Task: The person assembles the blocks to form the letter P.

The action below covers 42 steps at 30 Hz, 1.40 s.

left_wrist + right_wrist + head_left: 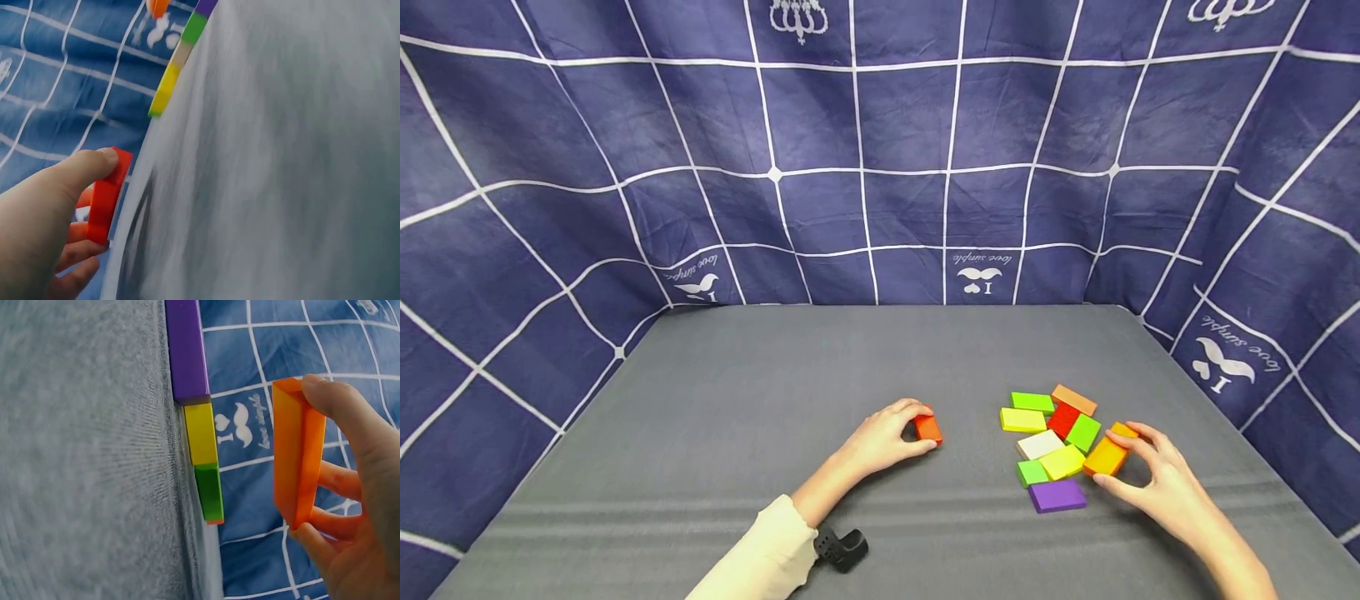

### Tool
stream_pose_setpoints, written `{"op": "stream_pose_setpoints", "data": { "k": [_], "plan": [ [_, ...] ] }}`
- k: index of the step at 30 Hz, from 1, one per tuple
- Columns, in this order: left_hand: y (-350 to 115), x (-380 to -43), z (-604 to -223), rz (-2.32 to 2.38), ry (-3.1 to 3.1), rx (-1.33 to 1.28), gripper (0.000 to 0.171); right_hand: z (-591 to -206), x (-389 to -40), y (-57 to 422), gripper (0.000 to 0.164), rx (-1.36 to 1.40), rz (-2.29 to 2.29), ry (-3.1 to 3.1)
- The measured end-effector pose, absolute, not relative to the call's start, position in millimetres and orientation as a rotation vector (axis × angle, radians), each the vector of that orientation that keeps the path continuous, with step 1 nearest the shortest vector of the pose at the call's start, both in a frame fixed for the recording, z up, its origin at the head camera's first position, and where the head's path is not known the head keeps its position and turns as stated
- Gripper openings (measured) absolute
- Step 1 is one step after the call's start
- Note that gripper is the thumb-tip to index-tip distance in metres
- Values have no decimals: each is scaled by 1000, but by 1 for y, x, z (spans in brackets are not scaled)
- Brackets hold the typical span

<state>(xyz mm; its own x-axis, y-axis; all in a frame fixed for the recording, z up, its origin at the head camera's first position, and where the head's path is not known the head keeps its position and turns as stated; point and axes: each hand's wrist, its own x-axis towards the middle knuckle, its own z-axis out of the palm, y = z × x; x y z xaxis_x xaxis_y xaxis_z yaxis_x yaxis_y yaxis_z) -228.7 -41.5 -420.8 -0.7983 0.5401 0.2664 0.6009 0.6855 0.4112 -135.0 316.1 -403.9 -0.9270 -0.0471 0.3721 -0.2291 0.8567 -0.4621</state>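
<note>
My left hand (880,435) pinches a red-orange block (928,427) near the middle of the grey table. In the left wrist view the thumb lies on one end of that red block (109,197) and fingers on the other. At the right, my right hand (1168,485) grips an orange block (1108,454) by its ends between thumb and fingers. The right wrist view shows this orange block (297,456) held off the table surface. Left of it lies a loose cluster with a purple block (1057,497), a yellow block (1063,462) and a green block (1083,433).
The cluster also has a white block (1040,445), a red block (1063,420), a light orange block (1074,399) and more green and yellow ones. A black strap-like object (842,548) is by the left sleeve (767,550). A blue checked curtain (895,208) surrounds the grey table (737,400).
</note>
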Motion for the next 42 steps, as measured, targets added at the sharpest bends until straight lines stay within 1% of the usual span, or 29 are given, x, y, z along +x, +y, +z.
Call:
{"op": "stream_pose_setpoints", "data": {
  "k": [5, 10, 18, 25, 31, 35, 42],
  "plan": [
    [-76, -237, -430, -825, -2795, -941, 41, -400, -131, 307, 58, 256, 766, -2623],
    [-93, -245, -435, -982, -2812, -963, 44, -391, -134, 294, 57, 345, 773, -2564],
    [-101, -247, -438, -1086, -2816, -915, 44, -379, -155, 252, 60, 715, 654, -2414],
    [-102, -246, -438, -1167, -2787, -926, 34, -374, -168, 204, 58, 891, 600, -2483],
    [-102, -248, -440, -1177, -2779, -931, 33, -369, -175, 168, 59, 1010, 621, -2563],
    [-102, -249, -439, -1207, -2771, -905, 33, -373, -180, 148, 58, 1097, 652, -2627],
    [-103, -249, -438, -1205, -2748, -896, 35, -392, -186, 120, 59, 1214, 682, -2756]
  ]
}}
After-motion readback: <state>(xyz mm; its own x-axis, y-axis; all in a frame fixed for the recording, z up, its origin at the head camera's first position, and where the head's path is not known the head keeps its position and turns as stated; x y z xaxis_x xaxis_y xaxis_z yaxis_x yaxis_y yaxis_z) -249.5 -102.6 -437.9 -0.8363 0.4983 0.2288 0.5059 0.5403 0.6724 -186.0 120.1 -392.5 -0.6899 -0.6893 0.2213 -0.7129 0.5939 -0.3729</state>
